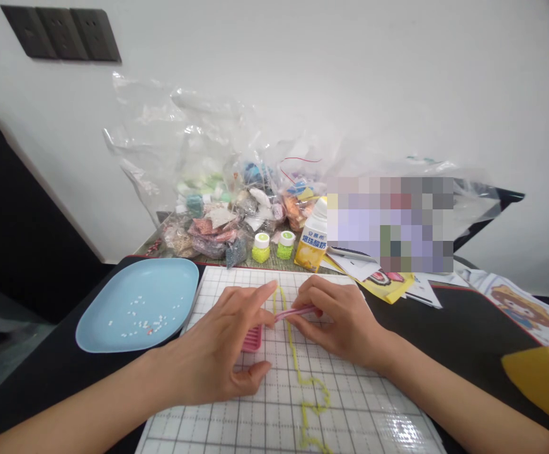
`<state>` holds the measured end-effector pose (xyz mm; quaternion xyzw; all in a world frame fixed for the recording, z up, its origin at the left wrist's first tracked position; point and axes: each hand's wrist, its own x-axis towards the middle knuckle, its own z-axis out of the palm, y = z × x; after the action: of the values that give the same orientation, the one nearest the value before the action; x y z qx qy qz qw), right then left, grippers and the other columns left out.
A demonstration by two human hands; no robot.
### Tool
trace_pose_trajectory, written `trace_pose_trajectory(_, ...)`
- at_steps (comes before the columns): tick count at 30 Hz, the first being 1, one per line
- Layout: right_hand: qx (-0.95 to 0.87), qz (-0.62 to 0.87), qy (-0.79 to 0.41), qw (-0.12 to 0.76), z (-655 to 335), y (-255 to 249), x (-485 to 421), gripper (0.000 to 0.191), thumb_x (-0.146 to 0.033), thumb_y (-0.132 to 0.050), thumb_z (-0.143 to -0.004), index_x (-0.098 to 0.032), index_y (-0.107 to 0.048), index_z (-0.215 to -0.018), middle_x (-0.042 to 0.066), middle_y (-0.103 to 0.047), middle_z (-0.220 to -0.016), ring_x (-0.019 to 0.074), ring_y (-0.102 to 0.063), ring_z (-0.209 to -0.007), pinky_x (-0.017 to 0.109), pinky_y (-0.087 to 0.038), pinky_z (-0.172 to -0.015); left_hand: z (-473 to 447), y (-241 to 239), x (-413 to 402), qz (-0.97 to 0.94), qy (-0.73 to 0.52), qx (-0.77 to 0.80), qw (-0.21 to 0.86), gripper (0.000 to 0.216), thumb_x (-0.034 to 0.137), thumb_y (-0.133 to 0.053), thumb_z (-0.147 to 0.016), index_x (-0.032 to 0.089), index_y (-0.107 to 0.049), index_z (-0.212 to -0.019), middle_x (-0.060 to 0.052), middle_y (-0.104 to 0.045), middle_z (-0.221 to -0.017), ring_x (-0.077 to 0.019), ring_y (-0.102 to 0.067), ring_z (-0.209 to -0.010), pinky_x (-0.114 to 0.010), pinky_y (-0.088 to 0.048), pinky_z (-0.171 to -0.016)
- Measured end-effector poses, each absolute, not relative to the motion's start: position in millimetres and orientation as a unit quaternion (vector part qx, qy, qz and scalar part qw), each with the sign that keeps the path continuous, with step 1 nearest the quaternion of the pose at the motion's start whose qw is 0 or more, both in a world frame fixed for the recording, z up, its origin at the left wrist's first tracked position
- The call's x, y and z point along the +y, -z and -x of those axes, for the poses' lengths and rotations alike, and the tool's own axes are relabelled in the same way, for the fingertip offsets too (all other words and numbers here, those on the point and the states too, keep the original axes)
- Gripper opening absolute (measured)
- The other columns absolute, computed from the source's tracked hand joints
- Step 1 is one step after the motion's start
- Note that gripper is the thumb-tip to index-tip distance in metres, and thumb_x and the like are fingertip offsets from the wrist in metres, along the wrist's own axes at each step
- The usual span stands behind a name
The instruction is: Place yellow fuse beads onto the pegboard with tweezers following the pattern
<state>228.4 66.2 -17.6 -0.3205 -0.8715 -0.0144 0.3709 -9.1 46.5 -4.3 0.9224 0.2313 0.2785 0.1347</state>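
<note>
My right hand (pixel 336 318) pinches a slim pink pair of tweezers (pixel 295 312), its tip pointing left over the white gridded board (pixel 236 419). With thumb and fingers apart, my left hand (pixel 227 343) hovers over the board, fingertips close to the tweezers' tip; whether they touch it I cannot tell. Partly hidden beneath that hand is a small pink ridged tray (pixel 252 339). A wavy yellow-green line of small beads (pixel 297 366) runs down the board between and below my hands.
Left of the board, a blue plate (pixel 113 293) holds scattered small white bits. Behind stand two jars of yellow (pixel 261 248) and green beads (pixel 285 246), a yogurt bottle (pixel 311 236) and bagged bead packets (pixel 218 221). Papers (pixel 383 280) and a yellow object (pixel 542 381) lie right.
</note>
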Motion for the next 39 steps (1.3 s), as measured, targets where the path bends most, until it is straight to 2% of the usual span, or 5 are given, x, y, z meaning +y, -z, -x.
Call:
trace_pose_trajectory(4,-0.86,0.324,0.012,0.393,-227,16,66,0.02,-0.034,-0.056,-0.091,-0.017,-0.059,-0.083,0.003,-0.062,-0.076,0.0101,-0.053,-0.059,0.022,-0.043,-0.051,9,6,48,-0.914,-0.295,0.252,0.119,0.091,0.007,-0.059,-0.077,0.024,-0.005,-0.148,-0.01,-0.056,-0.114,-0.0301,-0.05,-0.109,-0.055,-0.043,-0.094)
trace_pose_trajectory(11,-0.874,0.315,-0.039,0.368,-219,12,61,0.012,-0.023,-0.051,-0.093,-0.017,-0.06,-0.093,0.004,-0.061,-0.084,0.0111,-0.056,-0.067,0.023,-0.046,-0.055,9,16,50,-0.883,-0.343,0.297,0.121,0.1,0.009,-0.061,-0.075,0.028,0.001,-0.151,-0.009,-0.05,-0.112,-0.0264,-0.053,-0.096,-0.05,-0.048,-0.084)
trace_pose_trajectory(14,-0.885,0.306,-0.04,0.349,-214,13,59,0.016,-0.018,-0.047,-0.093,-0.016,-0.061,-0.101,0.006,-0.062,-0.09,0.0124,-0.058,-0.071,0.024,-0.048,-0.057,9,19,51,-0.876,-0.344,0.299,0.158,0.098,0.01,-0.058,-0.076,0.029,0.004,-0.15,-0.009,-0.049,-0.112,-0.024,-0.053,-0.09,-0.046,-0.051,-0.078)
trace_pose_trajectory(17,-0.892,0.303,-0.023,0.336,-209,14,58,0.021,-0.018,-0.043,-0.095,-0.016,-0.061,-0.105,0.007,-0.062,-0.091,0.0132,-0.058,-0.072,0.025,-0.048,-0.057,10,21,52,-0.878,-0.346,0.277,0.182,0.101,0.01,-0.059,-0.077,0.031,0.008,-0.15,-0.009,-0.047,-0.115,-0.0241,-0.053,-0.093,-0.046,-0.051,-0.079)
trace_pose_trajectory(39,-0.89,0.303,-0.005,0.341,-206,16,58,0.021,-0.019,-0.041,-0.097,-0.016,-0.061,-0.103,0.007,-0.062,-0.088,0.0135,-0.057,-0.069,0.025,-0.046,-0.055,11,21,53,-0.882,-0.345,0.257,0.191,0.103,0.009,-0.061,-0.077,0.032,0.008,-0.15,-0.009,-0.046,-0.118,-0.0231,-0.054,-0.093,-0.044,-0.051,-0.079)
